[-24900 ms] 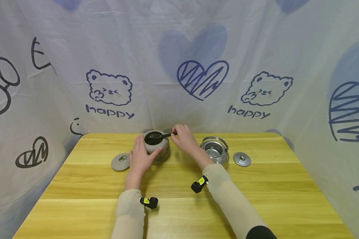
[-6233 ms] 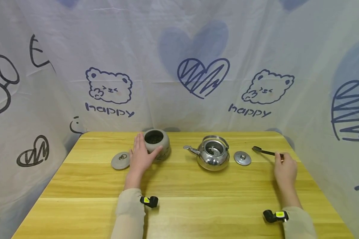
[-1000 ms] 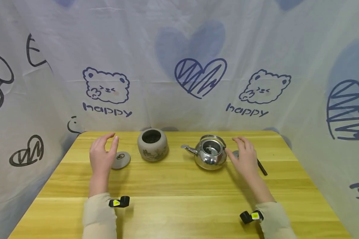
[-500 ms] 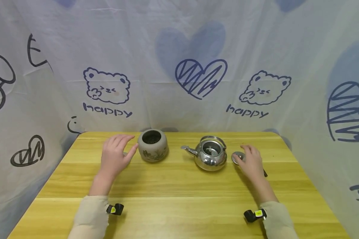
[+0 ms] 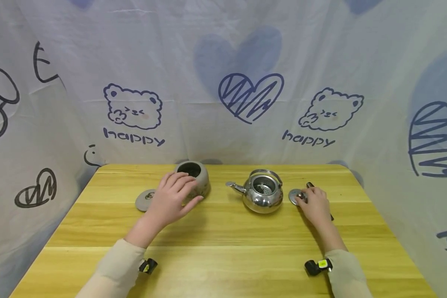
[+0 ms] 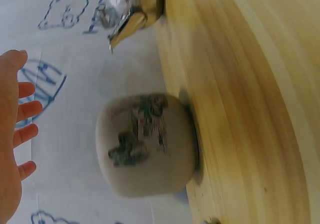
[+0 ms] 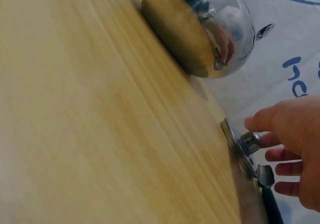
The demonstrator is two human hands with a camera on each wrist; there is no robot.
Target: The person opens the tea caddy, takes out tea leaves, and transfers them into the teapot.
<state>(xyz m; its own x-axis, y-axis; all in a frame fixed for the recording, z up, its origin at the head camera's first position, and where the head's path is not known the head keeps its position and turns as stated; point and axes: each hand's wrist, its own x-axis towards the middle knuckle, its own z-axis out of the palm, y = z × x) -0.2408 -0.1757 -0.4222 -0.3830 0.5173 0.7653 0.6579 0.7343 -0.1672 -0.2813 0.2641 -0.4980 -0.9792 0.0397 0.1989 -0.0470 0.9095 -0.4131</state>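
My left hand (image 5: 173, 198) hovers in front of a grey stoneware jar (image 5: 203, 184), fingers spread and nothing held. The left wrist view shows a gap between that hand and the jar (image 6: 150, 149), which has a dark painted scene. The jar's round lid (image 5: 143, 203) lies left of it, partly behind my hand. My right hand (image 5: 316, 205) reaches down at the knob of the kettle's metal lid (image 5: 294, 196). In the right wrist view the thumb stands apart from the knob (image 7: 250, 142), with the index fingertip close behind it.
A shiny steel kettle (image 5: 262, 202) stands uncovered between the hands, spout to the left, dark bits in its strainer (image 5: 263, 188). A black scoop (image 7: 270, 204) lies beside the metal lid, partly behind my right hand. A printed cloth (image 5: 193, 136) hangs behind the table.
Earlier my right hand dipped the scoop into the jar, later laid it at the right. Since then, my left hand has moved right to the jar; my right has lowered onto the metal lid.
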